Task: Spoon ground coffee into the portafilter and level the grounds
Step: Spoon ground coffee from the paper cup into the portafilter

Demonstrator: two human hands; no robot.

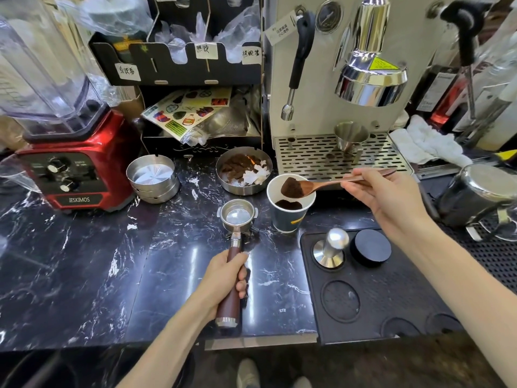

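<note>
Item: portafilter [238,216], basket empty, flat on the counter [84,275]; my left hand [223,278] clenches its handle. My right hand [383,196] pinches a wooden spoon [321,184], heaped with coffee, above the paper cup [289,204]. Risk: tilting in transit spills grounds onto the counter.

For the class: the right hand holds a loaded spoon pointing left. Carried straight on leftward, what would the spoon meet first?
Probably nothing at once: the spoon in the right hand rides above the paper cup; beyond it, perhaps the steel bowl, though depth is unclear.
</note>
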